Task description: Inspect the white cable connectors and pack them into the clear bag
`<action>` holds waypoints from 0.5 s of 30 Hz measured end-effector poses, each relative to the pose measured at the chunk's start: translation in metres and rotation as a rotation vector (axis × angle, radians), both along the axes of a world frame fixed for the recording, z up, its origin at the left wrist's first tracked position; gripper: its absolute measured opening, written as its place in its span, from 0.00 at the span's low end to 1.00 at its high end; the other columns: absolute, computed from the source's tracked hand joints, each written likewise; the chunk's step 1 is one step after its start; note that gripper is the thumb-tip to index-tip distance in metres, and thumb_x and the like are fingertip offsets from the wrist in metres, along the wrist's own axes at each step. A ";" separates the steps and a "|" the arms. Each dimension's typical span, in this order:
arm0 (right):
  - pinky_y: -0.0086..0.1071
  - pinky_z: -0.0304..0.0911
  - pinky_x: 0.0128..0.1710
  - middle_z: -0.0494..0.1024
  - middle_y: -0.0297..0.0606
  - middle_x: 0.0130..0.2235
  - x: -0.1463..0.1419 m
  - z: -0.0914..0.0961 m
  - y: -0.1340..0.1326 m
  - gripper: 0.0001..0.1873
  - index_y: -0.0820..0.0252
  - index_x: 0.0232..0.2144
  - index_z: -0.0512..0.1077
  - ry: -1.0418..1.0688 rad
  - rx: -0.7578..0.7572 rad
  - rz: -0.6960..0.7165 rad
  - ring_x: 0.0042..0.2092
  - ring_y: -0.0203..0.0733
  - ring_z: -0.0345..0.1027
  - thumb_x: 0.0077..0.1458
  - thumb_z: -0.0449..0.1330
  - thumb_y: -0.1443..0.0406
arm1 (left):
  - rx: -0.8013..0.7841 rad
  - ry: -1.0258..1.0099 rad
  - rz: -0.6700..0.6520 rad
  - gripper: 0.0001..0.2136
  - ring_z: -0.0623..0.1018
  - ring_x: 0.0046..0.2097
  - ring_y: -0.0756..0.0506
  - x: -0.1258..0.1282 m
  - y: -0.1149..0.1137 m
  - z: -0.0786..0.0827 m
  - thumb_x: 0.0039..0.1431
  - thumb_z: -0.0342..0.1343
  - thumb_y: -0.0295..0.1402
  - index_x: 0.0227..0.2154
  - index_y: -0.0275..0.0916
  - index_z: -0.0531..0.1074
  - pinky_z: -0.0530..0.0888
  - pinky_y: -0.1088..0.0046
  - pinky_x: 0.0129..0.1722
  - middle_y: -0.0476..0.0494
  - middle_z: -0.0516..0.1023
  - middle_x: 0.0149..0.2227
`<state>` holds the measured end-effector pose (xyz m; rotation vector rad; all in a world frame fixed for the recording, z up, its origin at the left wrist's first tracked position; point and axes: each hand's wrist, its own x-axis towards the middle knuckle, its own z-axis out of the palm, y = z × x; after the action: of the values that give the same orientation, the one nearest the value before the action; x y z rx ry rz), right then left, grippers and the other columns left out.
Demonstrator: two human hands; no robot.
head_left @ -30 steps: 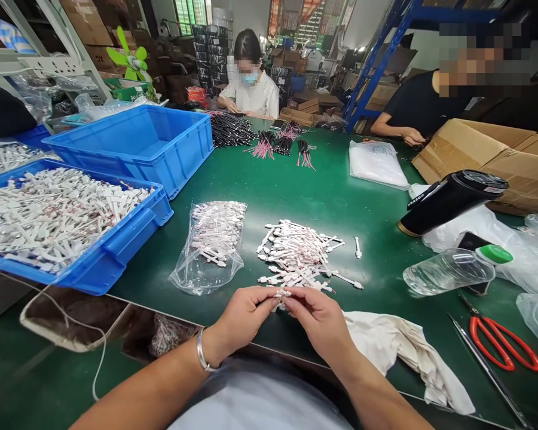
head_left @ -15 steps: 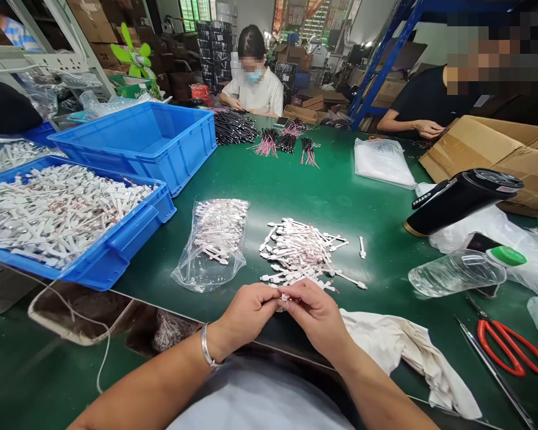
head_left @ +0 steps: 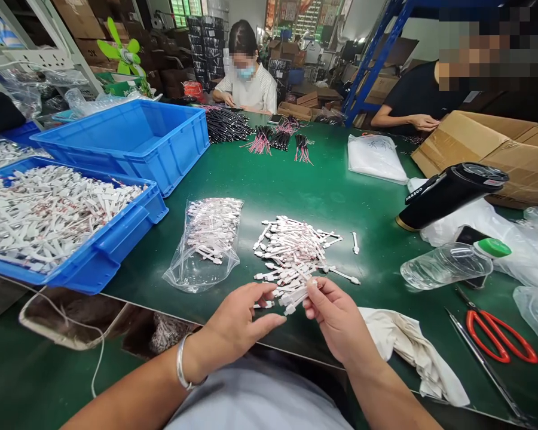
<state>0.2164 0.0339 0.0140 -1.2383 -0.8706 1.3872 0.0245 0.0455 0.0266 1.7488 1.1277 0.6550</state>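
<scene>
My right hand (head_left: 334, 313) pinches a small bunch of short white cables with connector ends (head_left: 293, 297), which point left and down from the fingertips. To the left of the bunch, my left hand (head_left: 237, 316) is open, thumb and fingers spread apart, with nothing in it. Just beyond both hands lies a loose pile of the same white cables (head_left: 291, 242) on the green table (head_left: 323, 191). A clear plastic bag (head_left: 206, 239) with more white cables inside lies flat to the left of the pile. One single cable (head_left: 355, 243) rests apart on the right.
At left stand a blue crate (head_left: 112, 254) heaped with white cables and another blue crate (head_left: 179, 143). On the right lie a black tumbler (head_left: 452, 194), a water bottle (head_left: 448, 263), red-handled scissors (head_left: 502, 334), tweezers (head_left: 484, 364) and a white cloth (head_left: 421, 352). Two people sit across the table.
My hands have parted. The left hand has opened and moved left, off the cables, while the right has moved slightly right with the bunch, now more visible. The camera view has shifted a little.
</scene>
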 end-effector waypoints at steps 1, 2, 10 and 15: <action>0.23 0.57 0.22 0.68 0.29 0.23 -0.001 0.001 -0.002 0.16 0.61 0.30 0.68 0.040 -0.025 0.016 0.23 0.29 0.59 0.46 0.64 0.55 | -0.132 -0.083 -0.011 0.21 0.73 0.41 0.45 0.003 0.000 0.002 0.51 0.58 0.36 0.49 0.37 0.67 0.72 0.71 0.36 0.40 0.74 0.42; 0.22 0.56 0.22 0.68 0.29 0.23 -0.002 0.002 -0.005 0.16 0.61 0.30 0.68 0.077 -0.050 0.036 0.23 0.28 0.59 0.46 0.64 0.55 | -0.257 -0.161 -0.033 0.21 0.73 0.40 0.46 0.007 0.001 0.003 0.51 0.57 0.37 0.48 0.36 0.67 0.71 0.72 0.35 0.40 0.74 0.42; 0.21 0.54 0.23 0.68 0.27 0.22 0.007 -0.005 -0.016 0.15 0.60 0.28 0.66 0.043 -0.095 0.156 0.22 0.26 0.58 0.49 0.62 0.55 | -0.696 -0.294 -0.054 0.22 0.76 0.30 0.49 0.020 0.001 0.001 0.49 0.55 0.51 0.30 0.34 0.70 0.68 0.77 0.27 0.46 0.73 0.27; 0.21 0.54 0.22 0.67 0.27 0.22 0.011 -0.007 -0.019 0.14 0.59 0.29 0.66 0.017 -0.094 0.202 0.22 0.26 0.58 0.51 0.61 0.55 | -0.738 -0.329 -0.087 0.20 0.73 0.28 0.52 0.022 -0.002 0.001 0.45 0.61 0.46 0.34 0.32 0.71 0.67 0.77 0.27 0.47 0.73 0.26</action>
<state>0.2276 0.0153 0.0071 -1.2338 -0.9477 1.6132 0.0466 0.0432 0.0275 1.0089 0.8973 0.3796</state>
